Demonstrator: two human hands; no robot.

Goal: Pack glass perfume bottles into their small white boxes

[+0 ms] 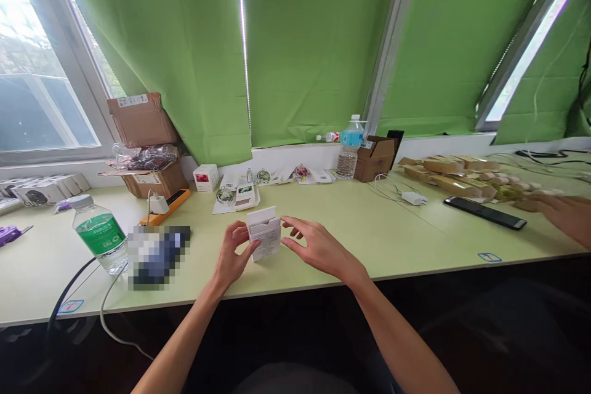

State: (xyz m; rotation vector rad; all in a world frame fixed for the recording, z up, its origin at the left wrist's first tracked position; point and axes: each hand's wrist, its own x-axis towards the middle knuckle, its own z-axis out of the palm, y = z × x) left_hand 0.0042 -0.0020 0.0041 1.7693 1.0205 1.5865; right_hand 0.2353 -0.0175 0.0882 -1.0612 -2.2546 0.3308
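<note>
From where I sit, the biggest containers are brown cartons: at left, an open carton [161, 180] holds dark things in clear plastic [150, 156], with another carton [141, 120] above it. A smaller brown carton [367, 165] stands beside the blue-labelled bottle [349, 154]; the green-labelled bottle [104, 240], part-filled, stands nearer me, left of my left forearm. Smallest is the white box [266, 245], upright between my hands over the table [360, 246], flap raised; I can't see inside. My left hand [232, 255] pinches its left side, thumb across the front. My right hand [316, 245] is spread just beside its right edge; I can't tell whether it touches. Farther out lie an orange power strip [178, 203], another person's hand [566, 215], a dark phone [484, 212] and a white charger [414, 198].
</note>
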